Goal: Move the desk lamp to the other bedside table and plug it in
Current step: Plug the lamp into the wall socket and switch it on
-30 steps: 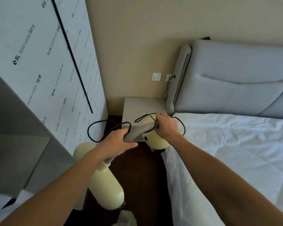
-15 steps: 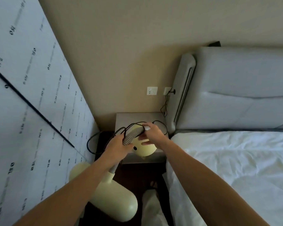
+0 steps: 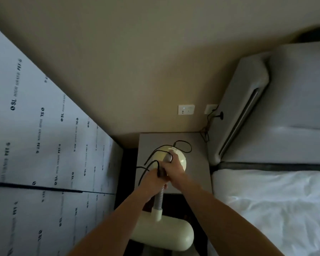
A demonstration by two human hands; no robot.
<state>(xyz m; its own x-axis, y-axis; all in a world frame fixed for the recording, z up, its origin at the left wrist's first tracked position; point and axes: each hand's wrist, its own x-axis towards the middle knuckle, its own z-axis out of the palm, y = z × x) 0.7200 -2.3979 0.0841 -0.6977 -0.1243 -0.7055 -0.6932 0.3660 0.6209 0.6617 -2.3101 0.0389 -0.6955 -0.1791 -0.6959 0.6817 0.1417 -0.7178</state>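
Cream plastic desk lamp [image 3: 166,228] is held over the grey bench [image 3: 196,163]. Its ribbed gooseneck [image 3: 160,197], judged springy, is gripped by the left hand [image 3: 153,177] along with the cord [image 3: 183,145]; the round base [image 3: 181,159] is steadied under the closed right hand [image 3: 174,165].

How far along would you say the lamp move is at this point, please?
Done: the lamp has reached the bedside table. In hand: left hand and right hand hold its neck and cord. Left: plugging into the wall socket.
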